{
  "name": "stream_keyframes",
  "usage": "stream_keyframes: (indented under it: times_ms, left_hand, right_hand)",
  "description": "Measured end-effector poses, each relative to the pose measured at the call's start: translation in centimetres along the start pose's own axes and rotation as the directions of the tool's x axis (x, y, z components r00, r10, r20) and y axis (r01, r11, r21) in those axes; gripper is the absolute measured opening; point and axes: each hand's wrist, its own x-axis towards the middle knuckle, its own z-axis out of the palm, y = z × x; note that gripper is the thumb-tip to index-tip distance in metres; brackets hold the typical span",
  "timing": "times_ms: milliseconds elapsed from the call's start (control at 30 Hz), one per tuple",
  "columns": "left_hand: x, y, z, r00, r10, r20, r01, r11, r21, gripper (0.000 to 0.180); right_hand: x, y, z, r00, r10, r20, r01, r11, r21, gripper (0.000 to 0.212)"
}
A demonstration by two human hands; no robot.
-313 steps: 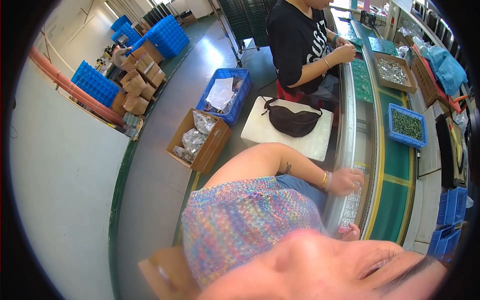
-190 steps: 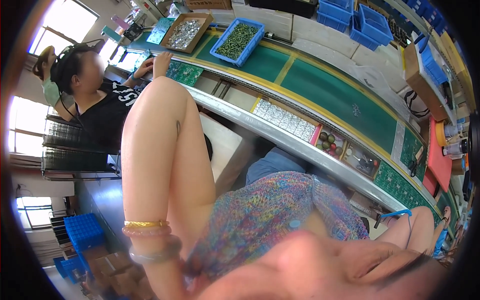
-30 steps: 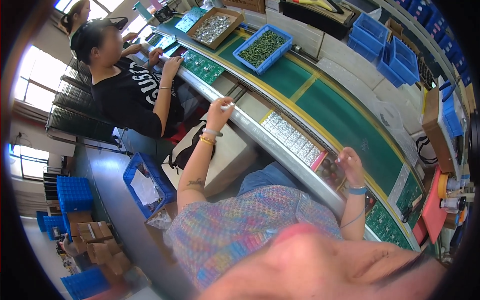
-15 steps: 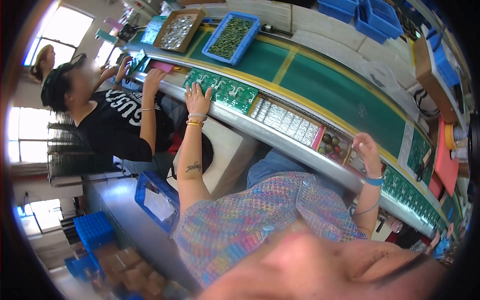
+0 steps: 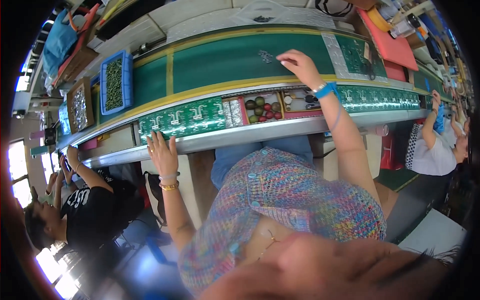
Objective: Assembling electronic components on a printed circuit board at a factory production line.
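A green circuit board with white markings lies on the rail along the near side of the bench. My left hand rests at its near left edge, fingers spread and stretched out. Above the green belt is my right hand, its fingers loosely bent and slightly apart, with nothing visible between them. Just left of its fingertips lies a small pile of dark grey parts on the belt.
Right of the board come a silvery foil strip and a compartment of round green and red things. More circuit boards line the rail farther right. A blue tray holds green parts. Co-workers sit on both sides.
The view has swung right. My right hand has moved from over the rail to the small pile on the belt. The board has slid right under my left hand, covering more foil.
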Motion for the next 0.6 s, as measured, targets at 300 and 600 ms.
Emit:
stream_keyframes:
  times_ms: [300, 600]
  left_hand:
    - [-0.9, 7.1, -1.8, 0.942, 0.333, 0.043, -0.309, 0.911, -0.274, 0.052]
    - [9.6, 18.1, -0.5, 0.789, 0.527, -0.316, -0.599, 0.550, -0.582, 0.016]
  right_hand:
    - [5.1, 2.9, 5.0, 0.918, -0.361, 0.164, 0.391, 0.889, -0.236, 0.036]
    - [-0.3, 0.3, 2.1, 0.997, -0.052, -0.062, 0.053, 0.998, 0.013, 0.021]
